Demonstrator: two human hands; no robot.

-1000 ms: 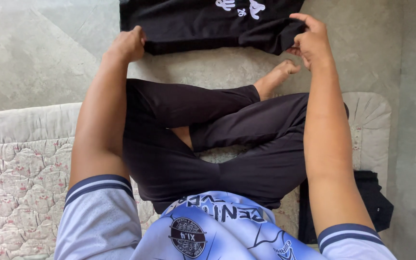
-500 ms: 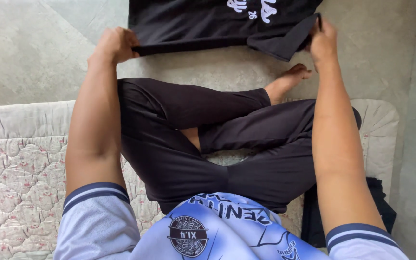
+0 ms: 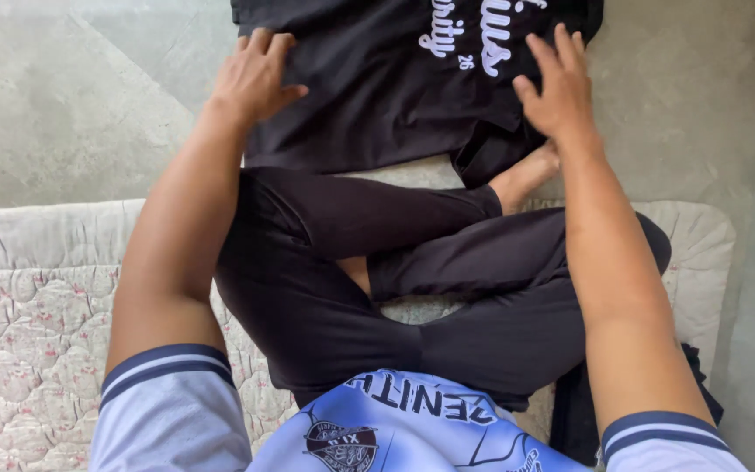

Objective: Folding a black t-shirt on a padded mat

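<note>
Both hands let go of hem, went flat on black shirt [image 3: 395, 96]; left hand [image 3: 253, 79] at 11 o'clock, right hand [image 3: 557, 87] at 1, fingers spread wide; shirt on floor [image 3: 72, 105] at 12, past crossed legs [image 3: 412, 262].

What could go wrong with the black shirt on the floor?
The black T-shirt lies on bare concrete floor, so it might pick up dust. Its lower corner is bunched beside the bare foot and may crease. Both flat hands, left hand and right hand, could press wrinkles in.
</note>
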